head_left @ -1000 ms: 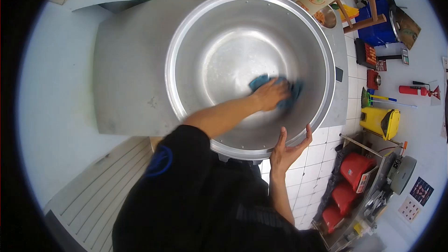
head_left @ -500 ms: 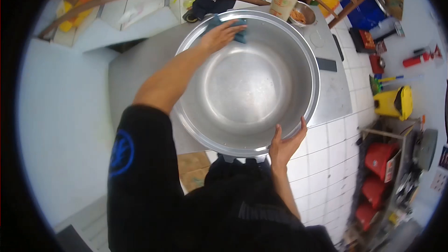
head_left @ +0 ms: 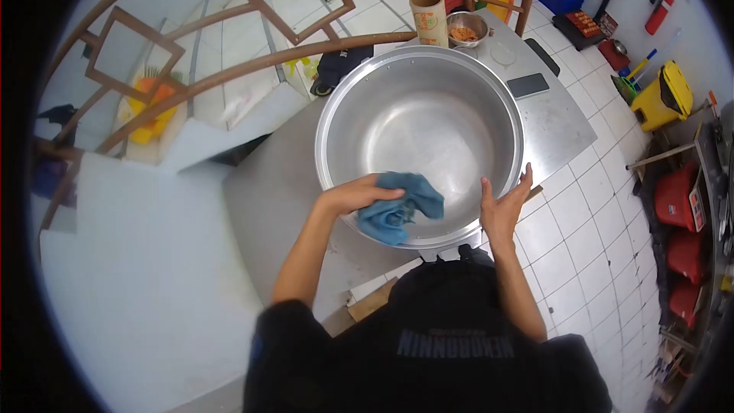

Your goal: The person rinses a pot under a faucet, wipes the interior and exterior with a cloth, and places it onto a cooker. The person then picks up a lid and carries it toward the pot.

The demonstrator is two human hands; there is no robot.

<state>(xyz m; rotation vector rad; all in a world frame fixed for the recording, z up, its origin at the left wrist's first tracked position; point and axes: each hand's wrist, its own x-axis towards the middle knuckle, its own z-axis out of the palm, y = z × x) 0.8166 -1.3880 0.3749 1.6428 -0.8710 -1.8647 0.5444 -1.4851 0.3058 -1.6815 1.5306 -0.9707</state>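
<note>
A large round aluminium pot [head_left: 428, 134] stands on the metal table [head_left: 264, 183]. My left hand [head_left: 355, 194] pinches a crumpled blue cloth [head_left: 417, 191] between thumb and fingers, over the near-left part of the rim. Part of the cloth hangs over the inside wall. At the near-right rim rests my right hand [head_left: 503, 213], its fingers and thumb stretched apart and holding nothing. The thumb points to the inside of the pot, and the fingers lie along the outer side.
Behind the pot are a beige cylindrical container [head_left: 430, 21] and a steel bowl [head_left: 466, 28] with orange food. A dark phone [head_left: 527, 86] lies on the table's right side. Brown railing [head_left: 260, 57] runs along the back. Red bins [head_left: 680, 199] sit on a rack at right.
My left hand has brought the cloth from the pot's far-left rim to the near-left rim. My right hand stays at the near-right rim. The view has shifted.
</note>
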